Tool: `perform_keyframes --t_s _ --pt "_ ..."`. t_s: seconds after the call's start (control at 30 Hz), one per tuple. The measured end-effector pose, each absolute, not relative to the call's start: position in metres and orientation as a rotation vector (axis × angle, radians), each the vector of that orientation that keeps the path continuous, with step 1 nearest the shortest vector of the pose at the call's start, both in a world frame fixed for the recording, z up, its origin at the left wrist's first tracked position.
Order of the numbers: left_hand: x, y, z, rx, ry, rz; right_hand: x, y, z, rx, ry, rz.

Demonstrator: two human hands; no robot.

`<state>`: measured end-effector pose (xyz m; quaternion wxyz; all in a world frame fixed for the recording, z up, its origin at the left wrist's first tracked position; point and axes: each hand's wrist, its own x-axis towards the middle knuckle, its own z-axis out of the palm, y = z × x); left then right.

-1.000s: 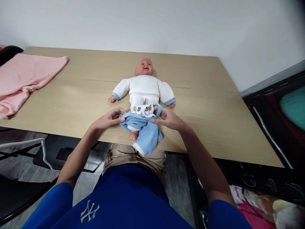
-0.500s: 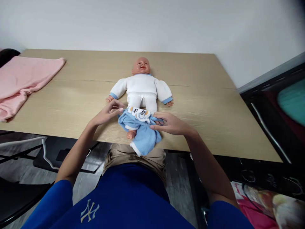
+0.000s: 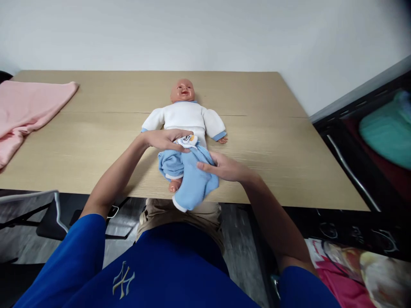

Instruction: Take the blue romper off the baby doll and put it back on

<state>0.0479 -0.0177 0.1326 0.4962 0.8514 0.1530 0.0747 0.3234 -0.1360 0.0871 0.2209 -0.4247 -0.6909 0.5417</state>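
Note:
On the table lies a baby doll on its back, dressed in a white long-sleeved top with blue cuffs. Light blue pants with white hems and a cartoon-face patch cover its lower legs. One bare foot pokes out of the pant leg on the left; the other pant leg hangs limp past the table edge. My left hand grips the waistband by the patch, thumb towards me. Lower on the right, my right hand pinches the pants' side, its fingers partly hidden behind the cloth.
A pink cloth lies at the table's left end. The wooden table meets a white wall at the back. To the right stands a black rack holding a teal item. Below left is a dark folding chair.
My left hand has moved right from the side of the pants onto the waistband and closed there. My right hand has shifted lower on the cloth. The view has turned slightly.

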Motion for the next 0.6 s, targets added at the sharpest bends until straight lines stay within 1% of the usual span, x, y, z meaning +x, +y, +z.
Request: perform_keyframes --t_s 0.07,0.13,0.23,0.3,0.43,0.6 --pt "0.053 -0.012 0.128 2.007 0.352 0.125 0.332 -0.136 0.089 -1.219 -2.026 1.585" --pt "0.059 -0.01 0.126 1.948 0.311 0.026 0.337 -0.135 0.088 -1.165 -2.04 1.649" --pt "0.068 -0.013 0.126 1.886 0.232 -0.129 0.337 -0.135 0.085 -1.047 -1.833 1.682" --pt "0.073 -0.016 0.126 1.854 0.211 -0.188 0.336 -0.136 0.082 -1.046 -1.684 1.676" --pt "0.078 -0.018 0.121 1.804 0.198 -0.145 0.341 -0.14 0.08 -1.1 -1.547 1.721" --pt "0.076 -0.012 0.106 1.826 0.221 -0.035 0.356 -0.141 0.077 -0.934 -1.71 1.828"
